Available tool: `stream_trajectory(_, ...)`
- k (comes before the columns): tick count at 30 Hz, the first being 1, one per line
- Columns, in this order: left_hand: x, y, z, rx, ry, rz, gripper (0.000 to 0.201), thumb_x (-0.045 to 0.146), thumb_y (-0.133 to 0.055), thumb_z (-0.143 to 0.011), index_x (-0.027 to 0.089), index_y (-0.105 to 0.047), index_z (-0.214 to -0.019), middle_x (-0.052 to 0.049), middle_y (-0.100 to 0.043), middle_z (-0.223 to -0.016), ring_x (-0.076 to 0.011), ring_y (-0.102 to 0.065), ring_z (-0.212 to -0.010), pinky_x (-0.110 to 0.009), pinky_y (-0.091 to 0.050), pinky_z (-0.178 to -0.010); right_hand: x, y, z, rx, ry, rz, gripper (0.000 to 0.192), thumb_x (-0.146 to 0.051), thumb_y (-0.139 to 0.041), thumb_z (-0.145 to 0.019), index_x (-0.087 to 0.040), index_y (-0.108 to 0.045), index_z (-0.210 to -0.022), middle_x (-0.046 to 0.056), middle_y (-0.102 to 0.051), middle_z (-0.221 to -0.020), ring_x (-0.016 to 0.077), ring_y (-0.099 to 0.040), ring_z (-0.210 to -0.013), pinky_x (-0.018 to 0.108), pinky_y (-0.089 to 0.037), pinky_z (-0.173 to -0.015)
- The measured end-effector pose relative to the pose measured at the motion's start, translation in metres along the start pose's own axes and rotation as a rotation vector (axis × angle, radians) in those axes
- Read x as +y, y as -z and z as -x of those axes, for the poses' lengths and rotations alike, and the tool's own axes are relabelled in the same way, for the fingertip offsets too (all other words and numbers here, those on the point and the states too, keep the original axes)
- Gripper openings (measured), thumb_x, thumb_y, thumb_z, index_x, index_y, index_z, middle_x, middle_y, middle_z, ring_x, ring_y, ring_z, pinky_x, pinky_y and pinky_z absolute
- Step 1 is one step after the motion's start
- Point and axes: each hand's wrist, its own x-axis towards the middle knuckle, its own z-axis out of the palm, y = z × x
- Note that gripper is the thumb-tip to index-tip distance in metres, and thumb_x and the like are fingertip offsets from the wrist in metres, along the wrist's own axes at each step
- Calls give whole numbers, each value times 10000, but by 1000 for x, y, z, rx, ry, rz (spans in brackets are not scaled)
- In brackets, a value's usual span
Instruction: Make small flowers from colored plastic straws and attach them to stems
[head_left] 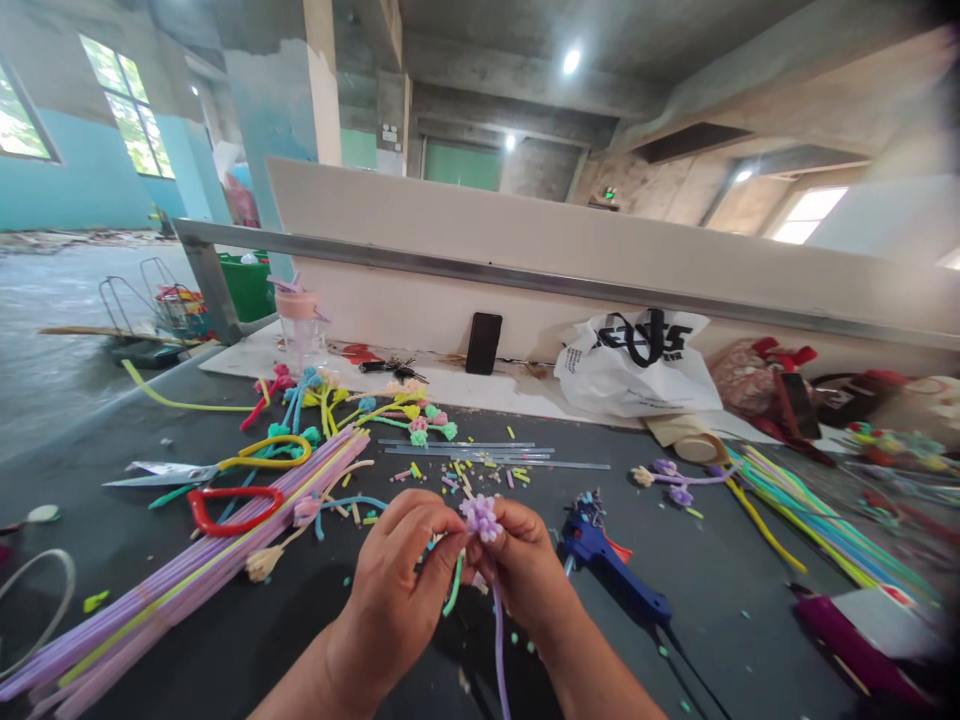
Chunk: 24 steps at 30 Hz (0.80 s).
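Left of the blue glue gun (619,572), well out, pastel stem bundle (172,590), slanting away to the right. Nearer the gun, left hand (401,580), thumb and fingers pinched at the left edge of the lilac flower (481,517). Flower lies left of the gun, between both hands, its stem (499,640) running down toward the wearer. Right hand (529,565) grips the flower's right side; nearer hand to the gun.

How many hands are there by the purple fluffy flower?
2: the left hand is at the left side of the purple fluffy flower, the right hand at its right. No other hands show.
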Motion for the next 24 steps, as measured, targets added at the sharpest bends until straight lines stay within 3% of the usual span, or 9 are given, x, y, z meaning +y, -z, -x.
stream_trajectory(14, 1, -2, -1, -138, 90, 125, 166, 58, -466, -821, 169, -507, -704, -11, -539, -688, -114, -503, -677, -231, -424, -626, 1, 0, 1, 21, -21, 0, 215, -331, -753, -629, -148, -654, -681, -23, -580, -523, 76, -540, -417, 178, -483, -424)
stream_trajectory(17, 1, 1, -1, -115, 69, 111, 131, 67, -470, -821, 173, -524, -767, -20, -551, -727, -124, -513, -715, -241, -432, -654, 0, 0, 1, 21, -13, 7, 199, -331, -744, -641, -155, -655, -674, -26, -578, -511, 79, -541, -409, 186, -484, -425)
stream_trajectory(24, -4, 5, -4, -45, 117, 62, 97, 105, -477, -820, 170, -519, -761, -19, -527, -716, -131, -492, -697, -260, -421, -642, -7, 2, 1, 49, 154, 388, 189, -345, -690, -702, -157, -678, -680, -11, -577, -511, 76, -527, -393, 158, -370, -366)
